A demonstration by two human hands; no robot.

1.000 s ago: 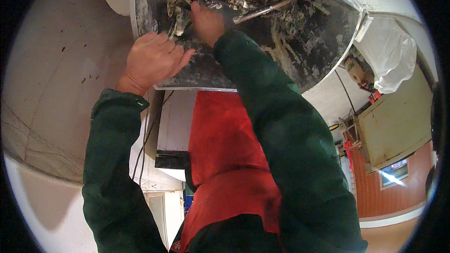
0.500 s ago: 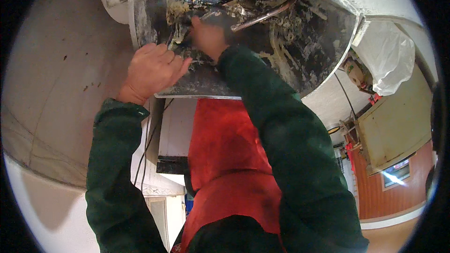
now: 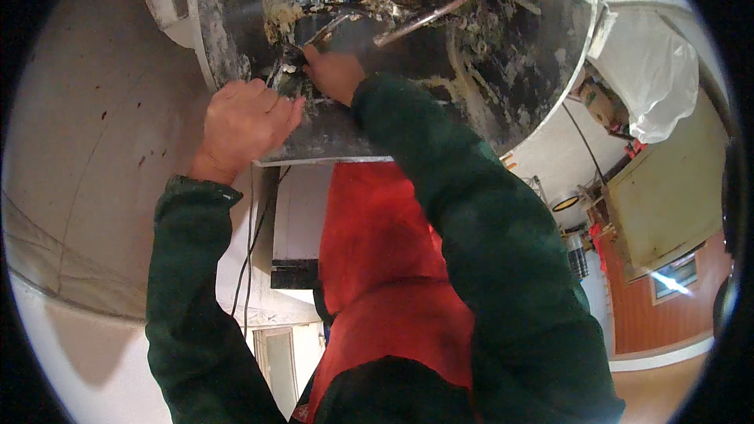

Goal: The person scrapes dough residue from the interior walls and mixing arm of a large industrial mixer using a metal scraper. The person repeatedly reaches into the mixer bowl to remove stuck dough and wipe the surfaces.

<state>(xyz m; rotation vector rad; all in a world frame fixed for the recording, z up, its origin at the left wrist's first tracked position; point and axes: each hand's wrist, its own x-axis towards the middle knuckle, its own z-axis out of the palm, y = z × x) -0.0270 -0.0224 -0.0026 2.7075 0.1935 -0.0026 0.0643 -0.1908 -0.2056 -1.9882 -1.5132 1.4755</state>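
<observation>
A large metal tub (image 3: 585, 71) is open in front of me, its dark inner wall smeared with pale, crusty, dough-like residue (image 3: 284, 20). My left hand (image 3: 245, 122) is closed over the tub's near left rim, fingers curled inward and thumb toward the right. Reaching into the tub, my right hand (image 3: 336, 74) has its fingers pinched together close to the left inner wall, beside a clump of residue. A thin dark edge shows at its fingertips, too small to name. Right of that hand, a bent metal bar (image 3: 436, 17) crosses the inside of the tub.
A white plastic bag (image 3: 660, 94) hangs right of the tub. Beyond it are a yellowish panel (image 3: 667, 188) and a reddish-brown wooden surface (image 3: 652, 318). Dark cables (image 3: 250, 255) hang below the rim, near a white cabinet (image 3: 297, 216). A brown-spotted pale wall (image 3: 86, 157) rises on the left.
My right hand has shifted slightly left and down along the inner wall, and is less blurred. My left hand stays on the rim. The whole view has shifted a little.
</observation>
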